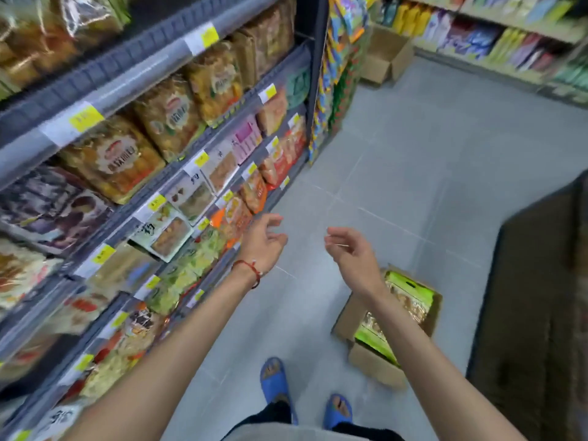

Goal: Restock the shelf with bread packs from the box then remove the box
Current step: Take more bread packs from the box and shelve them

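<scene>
A cardboard box stands open on the floor at the lower right, with green-topped bread packs inside it. The shelf runs along the left, stocked with rows of bagged bread and snacks. My left hand hovers in front of the lower shelves, fingers apart and empty. My right hand floats above the box, also empty with loosely curled fingers. My right forearm hides part of the box.
A second cardboard box sits open on the floor far up the aisle. Another shelf of coloured packs lines the far right. A dark fixture stands close at right. My blue slippers are on the grey tiled floor.
</scene>
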